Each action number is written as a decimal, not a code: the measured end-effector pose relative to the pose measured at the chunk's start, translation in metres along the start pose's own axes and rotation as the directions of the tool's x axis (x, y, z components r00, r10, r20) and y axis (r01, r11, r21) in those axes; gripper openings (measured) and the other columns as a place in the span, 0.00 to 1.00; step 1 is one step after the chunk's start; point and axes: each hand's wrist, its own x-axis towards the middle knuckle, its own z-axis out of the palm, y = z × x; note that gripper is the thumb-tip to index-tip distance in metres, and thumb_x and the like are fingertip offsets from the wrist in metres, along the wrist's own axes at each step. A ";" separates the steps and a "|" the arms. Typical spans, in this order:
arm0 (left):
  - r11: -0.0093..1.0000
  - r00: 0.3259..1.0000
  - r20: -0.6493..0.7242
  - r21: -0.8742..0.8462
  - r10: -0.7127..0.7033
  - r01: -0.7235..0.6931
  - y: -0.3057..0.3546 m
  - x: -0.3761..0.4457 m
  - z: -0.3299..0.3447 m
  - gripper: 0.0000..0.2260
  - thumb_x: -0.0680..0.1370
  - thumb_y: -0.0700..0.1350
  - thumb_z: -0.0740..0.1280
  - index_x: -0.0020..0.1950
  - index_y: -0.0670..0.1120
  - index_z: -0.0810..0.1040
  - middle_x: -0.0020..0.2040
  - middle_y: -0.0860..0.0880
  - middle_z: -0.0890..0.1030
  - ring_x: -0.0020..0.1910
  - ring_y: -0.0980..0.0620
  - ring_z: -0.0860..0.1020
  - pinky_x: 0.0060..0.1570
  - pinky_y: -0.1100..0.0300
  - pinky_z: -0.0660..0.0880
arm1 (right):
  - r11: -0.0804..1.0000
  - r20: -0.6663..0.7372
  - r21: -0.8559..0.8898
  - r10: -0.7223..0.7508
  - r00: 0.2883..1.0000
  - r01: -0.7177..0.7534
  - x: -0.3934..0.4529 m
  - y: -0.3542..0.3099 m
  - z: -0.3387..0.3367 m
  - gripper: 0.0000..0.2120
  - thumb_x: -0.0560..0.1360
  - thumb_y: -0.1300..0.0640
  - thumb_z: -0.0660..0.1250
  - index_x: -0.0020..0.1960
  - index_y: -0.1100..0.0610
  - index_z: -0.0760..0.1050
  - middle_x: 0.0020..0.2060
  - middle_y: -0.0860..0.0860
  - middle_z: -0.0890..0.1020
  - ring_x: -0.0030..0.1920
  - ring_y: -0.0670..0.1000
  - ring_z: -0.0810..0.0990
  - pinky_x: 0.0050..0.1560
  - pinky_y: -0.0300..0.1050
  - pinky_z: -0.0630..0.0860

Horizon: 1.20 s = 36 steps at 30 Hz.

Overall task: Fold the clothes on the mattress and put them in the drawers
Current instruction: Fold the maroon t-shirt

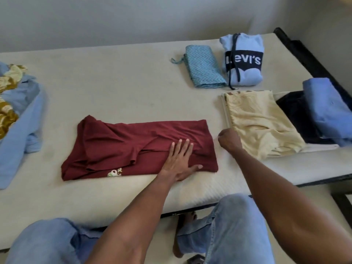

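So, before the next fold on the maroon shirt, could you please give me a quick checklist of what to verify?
1. Dark red cotton T-shirt lying flat on the cream mattress: not ok, wrinkles remain.
2. Left hand pressing the shirt flat: ok.
3. Right hand grip on the shirt's right edge: cannot tell; fingers curled beside it.
4. Room to fold leftward: ok.
5. Folded beige patterned cloth apart from the shirt: ok.
6. Unfolded light blue garment pile waiting at left: ok.
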 end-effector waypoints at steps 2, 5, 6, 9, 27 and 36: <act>1.000 1.000 0.021 -0.011 -0.007 0.007 0.029 0.010 0.008 0.48 0.71 0.76 0.49 0.80 0.49 0.39 0.80 0.48 0.36 0.77 0.46 0.31 0.70 0.38 0.27 | 0.999 0.038 0.030 -0.043 0.998 0.042 0.022 0.001 -0.015 0.11 0.73 0.65 0.64 0.51 0.65 0.83 0.50 0.61 0.84 0.54 0.61 0.82 0.54 0.48 0.78; 1.000 0.999 0.032 0.012 0.020 -0.020 0.063 0.023 0.024 0.53 0.68 0.79 0.53 0.80 0.49 0.36 0.79 0.46 0.33 0.76 0.45 0.29 0.66 0.35 0.24 | 0.989 0.119 0.079 -0.136 0.983 0.127 0.051 -0.007 -0.029 0.14 0.77 0.61 0.66 0.61 0.62 0.80 0.58 0.59 0.82 0.58 0.58 0.80 0.56 0.44 0.73; 0.999 0.999 0.026 0.036 0.023 -0.024 0.068 0.025 0.029 0.54 0.68 0.79 0.55 0.80 0.48 0.36 0.79 0.45 0.32 0.75 0.43 0.28 0.66 0.34 0.24 | 0.985 0.171 0.085 -0.160 0.972 0.147 0.059 -0.012 -0.031 0.16 0.78 0.57 0.67 0.63 0.61 0.78 0.60 0.58 0.81 0.57 0.56 0.80 0.56 0.44 0.73; 0.998 1.000 -0.022 0.063 0.011 -0.009 0.073 0.031 0.040 0.51 0.71 0.76 0.54 0.80 0.46 0.37 0.78 0.43 0.32 0.75 0.42 0.28 0.66 0.34 0.25 | 0.979 0.323 0.075 -0.205 0.924 0.191 0.077 -0.025 -0.025 0.27 0.76 0.42 0.69 0.69 0.56 0.74 0.62 0.53 0.77 0.59 0.56 0.79 0.61 0.50 0.75; -0.770 0.946 0.152 -0.624 -0.288 -0.134 0.038 -0.019 -0.064 0.17 0.84 0.46 0.57 0.63 0.35 0.77 0.59 0.40 0.82 0.60 0.46 0.80 0.61 0.54 0.76 | 0.878 0.261 0.438 -0.332 0.907 0.195 0.020 -0.122 -0.057 0.10 0.73 0.69 0.65 0.48 0.57 0.79 0.32 0.53 0.77 0.29 0.51 0.76 0.25 0.41 0.76; -0.810 0.883 -0.018 -0.390 -0.468 -0.438 -0.098 -0.124 -0.112 0.20 0.83 0.49 0.58 0.70 0.40 0.73 0.68 0.40 0.76 0.69 0.41 0.73 0.73 0.43 0.63 | 0.758 0.470 0.639 -0.521 0.713 0.133 -0.047 -0.311 -0.012 0.24 0.78 0.39 0.64 0.55 0.61 0.78 0.45 0.61 0.84 0.42 0.56 0.83 0.41 0.44 0.77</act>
